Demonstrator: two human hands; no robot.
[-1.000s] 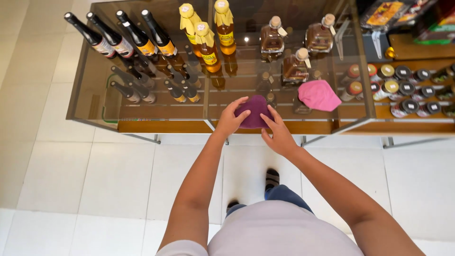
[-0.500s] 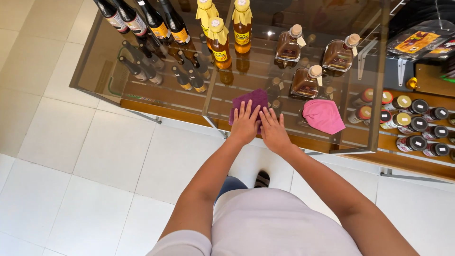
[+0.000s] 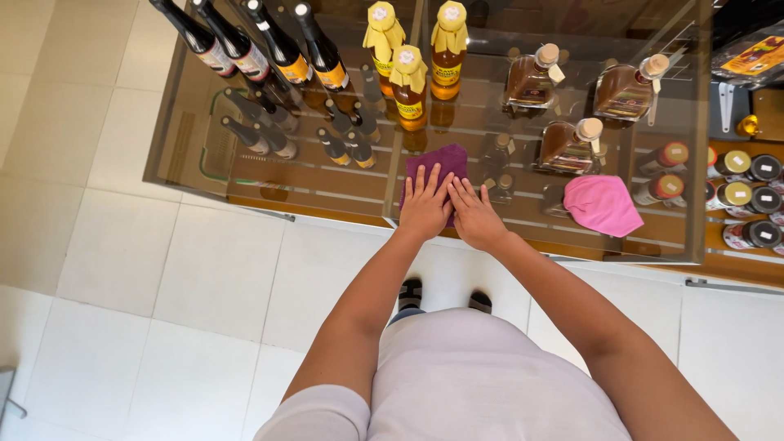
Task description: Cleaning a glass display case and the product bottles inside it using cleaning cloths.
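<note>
Now both hands, left hand [image 3: 425, 206] and right hand [image 3: 476, 216], lie flat with fingers spread on the purple cloth [image 3: 437, 167] atop the glass shelf [image 3: 343, 184]; amber bottles [image 3: 531, 80] hold brown liquid nearby

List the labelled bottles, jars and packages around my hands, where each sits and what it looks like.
Dark bottles: far left, slim, yellow and white labels.
Amber bottles: beyond the purple cloth, yellow wrapped tops.
Flask bottles: right of centre, squat, brown, pale stoppers.
Small jars: far right, white and black lids.
Dark package: top right corner, orange label.
</note>
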